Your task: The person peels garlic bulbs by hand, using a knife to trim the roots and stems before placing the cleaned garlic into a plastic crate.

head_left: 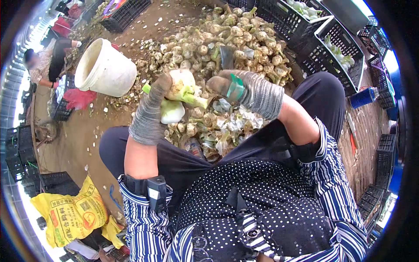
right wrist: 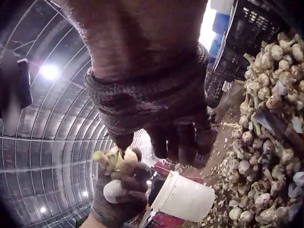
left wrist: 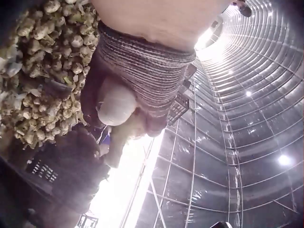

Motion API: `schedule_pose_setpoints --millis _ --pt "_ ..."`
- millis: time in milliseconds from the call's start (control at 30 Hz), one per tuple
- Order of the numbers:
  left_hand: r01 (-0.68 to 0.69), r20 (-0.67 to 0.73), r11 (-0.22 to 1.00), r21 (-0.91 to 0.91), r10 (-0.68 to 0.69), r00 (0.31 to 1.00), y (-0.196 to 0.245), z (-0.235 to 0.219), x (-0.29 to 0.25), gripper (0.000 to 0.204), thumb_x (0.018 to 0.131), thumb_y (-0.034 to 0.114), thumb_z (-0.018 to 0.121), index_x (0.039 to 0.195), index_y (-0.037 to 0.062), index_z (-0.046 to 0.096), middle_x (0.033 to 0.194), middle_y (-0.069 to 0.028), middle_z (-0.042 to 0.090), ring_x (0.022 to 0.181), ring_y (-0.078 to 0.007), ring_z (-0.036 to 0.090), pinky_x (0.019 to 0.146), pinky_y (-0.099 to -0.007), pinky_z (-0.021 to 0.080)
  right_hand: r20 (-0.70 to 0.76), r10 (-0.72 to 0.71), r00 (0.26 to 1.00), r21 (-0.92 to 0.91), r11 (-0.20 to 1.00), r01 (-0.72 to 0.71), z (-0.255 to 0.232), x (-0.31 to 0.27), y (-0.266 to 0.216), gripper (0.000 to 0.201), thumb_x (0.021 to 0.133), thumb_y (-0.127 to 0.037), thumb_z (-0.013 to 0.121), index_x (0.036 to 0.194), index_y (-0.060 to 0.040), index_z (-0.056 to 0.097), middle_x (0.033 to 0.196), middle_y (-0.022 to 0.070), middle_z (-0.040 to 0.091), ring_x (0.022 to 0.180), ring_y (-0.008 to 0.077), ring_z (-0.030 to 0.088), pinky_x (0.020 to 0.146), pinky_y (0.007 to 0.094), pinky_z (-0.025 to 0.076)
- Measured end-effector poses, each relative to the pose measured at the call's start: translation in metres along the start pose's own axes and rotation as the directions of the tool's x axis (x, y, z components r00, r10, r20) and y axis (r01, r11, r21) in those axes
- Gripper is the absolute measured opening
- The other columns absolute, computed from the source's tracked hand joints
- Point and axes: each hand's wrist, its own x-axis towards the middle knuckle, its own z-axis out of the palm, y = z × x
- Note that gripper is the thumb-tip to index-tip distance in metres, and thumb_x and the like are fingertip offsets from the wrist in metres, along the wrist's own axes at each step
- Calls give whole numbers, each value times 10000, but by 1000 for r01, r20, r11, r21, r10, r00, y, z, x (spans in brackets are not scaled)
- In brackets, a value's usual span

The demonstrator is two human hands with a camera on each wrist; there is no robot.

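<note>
In the head view my gloved left hand (head_left: 150,109) grips a cream-coloured bulb (head_left: 181,84) with a green stem, and a smooth white bulb (head_left: 171,112) sits below it against the palm. The left wrist view shows the white bulb (left wrist: 116,104) under the left hand (left wrist: 142,71). My gloved right hand (head_left: 253,91), with a green band round one digit, is just right of the stemmed bulb. Its fingers bend loosely and hold nothing visible in the right wrist view, where the hand (right wrist: 152,111) is above the left hand (right wrist: 114,206).
A heap of untrimmed bulbs (head_left: 257,41) lies ahead, a dark flat piece (head_left: 226,57) on it. Pale peelings (head_left: 238,122) lie between the legs. A white bucket (head_left: 109,70) stands left, black crates (head_left: 338,54) right. A yellow sack (head_left: 74,214) and another person (head_left: 46,63) are at the left.
</note>
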Motion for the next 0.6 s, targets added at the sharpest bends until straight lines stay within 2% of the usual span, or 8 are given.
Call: schedule_pose_setpoints --millis 133,200,267,333,400,467,533,600 --pt "49 27 989 143 -53 998 -8 -5 9 418 800 290 671 1071 -10 566 888 -84 632 757 -153 631 619 -266 537 73 12 997 -25 1000 -10 8 5 19 434 808 -457 602 888 -31 628 750 103 639 696 160 586 675 325 459" --pt "63 73 995 80 -69 995 -9 3 8 388 779 210 698 1079 -4 578 915 -84 635 794 -140 622 661 -255 527 73 129 989 -515 854 -73 12 -6 -32 492 814 -504 562 890 -25 640 700 126 627 640 179 562 665 332 457" --pt "-104 95 953 283 79 992 -10 5 7 412 768 201 700 1107 3 576 962 -89 636 852 -130 607 727 -245 504 94 118 989 -349 934 -78 17 -4 -5 441 819 -450 580 922 -25 641 670 107 615 610 168 527 651 319 458" --pt "-126 97 938 322 99 990 -11 2 8 442 751 197 706 1126 4 572 991 -86 635 891 -127 592 783 -249 482 8 105 994 -62 993 -104 24 -4 5 390 826 -402 588 929 -30 642 657 94 606 600 148 515 633 311 457" --pt "-231 126 825 516 194 973 -12 4 8 461 735 206 715 1122 -1 572 984 -84 635 901 -138 590 804 -268 479 -16 155 988 -73 985 -155 26 -3 1 291 821 -304 592 895 -28 649 653 70 613 591 125 503 614 295 451" --pt "-201 111 833 515 167 980 -10 8 8 464 720 210 719 1115 10 579 980 -88 638 905 -139 590 816 -274 476 -23 340 940 19 940 -339 28 -1 -5 273 798 -114 650 1034 19 615 840 45 644 725 85 564 671 240 483" --pt "-293 151 716 634 257 955 -9 9 8 470 706 203 725 1114 21 579 987 -87 638 917 -134 588 821 -282 475 -72 320 944 -14 947 -322 26 -5 -10 226 802 -101 630 998 10 627 819 35 639 712 83 560 671 237 482" --pt "-312 174 663 680 267 948 -7 14 5 477 692 185 733 1116 29 580 995 -82 637 924 -133 587 829 -287 474 -128 280 951 80 959 -272 25 -4 2 163 788 -184 574 779 -40 651 617 27 596 568 118 474 576 272 430"
